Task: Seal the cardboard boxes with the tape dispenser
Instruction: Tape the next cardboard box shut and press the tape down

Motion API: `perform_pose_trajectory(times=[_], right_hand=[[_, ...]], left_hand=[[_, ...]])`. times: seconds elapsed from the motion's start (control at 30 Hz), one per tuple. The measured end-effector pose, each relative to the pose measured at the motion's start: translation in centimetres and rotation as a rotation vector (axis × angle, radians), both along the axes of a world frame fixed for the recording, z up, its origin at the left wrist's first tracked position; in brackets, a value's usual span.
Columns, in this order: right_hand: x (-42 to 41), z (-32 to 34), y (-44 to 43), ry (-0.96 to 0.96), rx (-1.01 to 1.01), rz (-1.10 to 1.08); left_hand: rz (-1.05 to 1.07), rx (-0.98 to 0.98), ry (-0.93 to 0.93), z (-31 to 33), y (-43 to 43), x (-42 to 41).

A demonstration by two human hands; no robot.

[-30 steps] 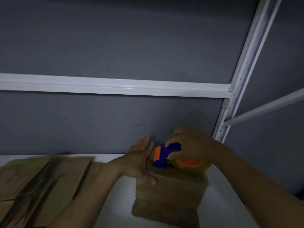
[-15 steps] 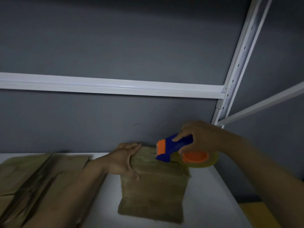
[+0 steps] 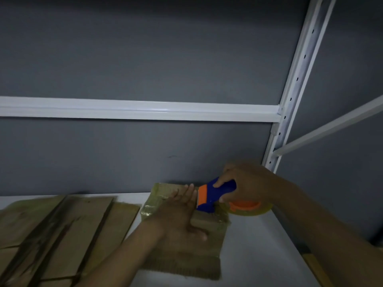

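Note:
A small brown cardboard box [image 3: 199,251] stands on the white shelf [image 3: 259,251], with shiny tape along its top. My left hand [image 3: 182,212] lies flat on the box's top, fingers spread and pointing away from me. My right hand [image 3: 248,183] grips the blue and orange tape dispenser [image 3: 215,194] by its handle. The dispenser's orange front edge rests on the box's top right, right next to my left fingertips. Its roll of clear tape [image 3: 246,208] hangs over the box's right edge.
Flattened cardboard pieces [image 3: 58,230] lie on the shelf to the left of the box. A grey wall stands close behind. A white horizontal rail [image 3: 136,109] and a white perforated upright [image 3: 290,96] frame the shelf at the back and right.
My left hand has moved from gripping the box's left edge to lying flat on its top. The dispenser stays at the box's top right. The view has shifted slightly.

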State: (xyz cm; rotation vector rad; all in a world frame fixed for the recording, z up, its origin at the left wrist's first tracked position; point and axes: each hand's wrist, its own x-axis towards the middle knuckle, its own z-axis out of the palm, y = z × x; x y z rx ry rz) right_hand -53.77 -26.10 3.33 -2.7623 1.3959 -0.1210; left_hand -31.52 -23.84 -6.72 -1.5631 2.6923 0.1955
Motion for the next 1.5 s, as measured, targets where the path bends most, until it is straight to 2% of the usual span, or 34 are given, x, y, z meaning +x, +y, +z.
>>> perform_pose_trajectory(times=[0.1,0.3,0.47,0.63,0.83,0.93,1.3,1.5], right_hand=[[-0.2,-0.1,0.5,-0.006,-0.026,-0.016],[-1.8,-0.5,2.2,-0.081,-0.004,-0.110],[-5.5,-1.7,4.8,-0.270,0.048,-0.224],[-6.2,-4.7,6.1,-0.436,0.074,-0.292],[-4.0,-8.0,7.0,-0.626,0.104,-0.282],[-4.1,-9.3,7.8,-0.693,0.138,-0.295],[-9.1,-13.4,13.3,-0.562,0.080,-0.432],[-5.5,-13.5,12.4,-0.385,-0.040,-0.424]], left_hand=[[-0.031,-0.112,0.026,-1.0,-0.9,0.2],[-0.096,-0.084,0.068,-1.7,-3.4,2.9],[-0.217,-0.094,0.126,-2.1,-4.4,4.3],[-0.128,-0.020,0.004,-0.6,-3.7,3.1],[-0.182,-0.007,0.117,-1.0,-2.3,-0.1],[-0.182,0.006,0.094,-0.9,-2.6,0.0],[-0.187,0.088,-0.006,-0.1,-3.3,-0.1],[-0.150,0.111,-0.031,0.0,-2.8,-0.3]])
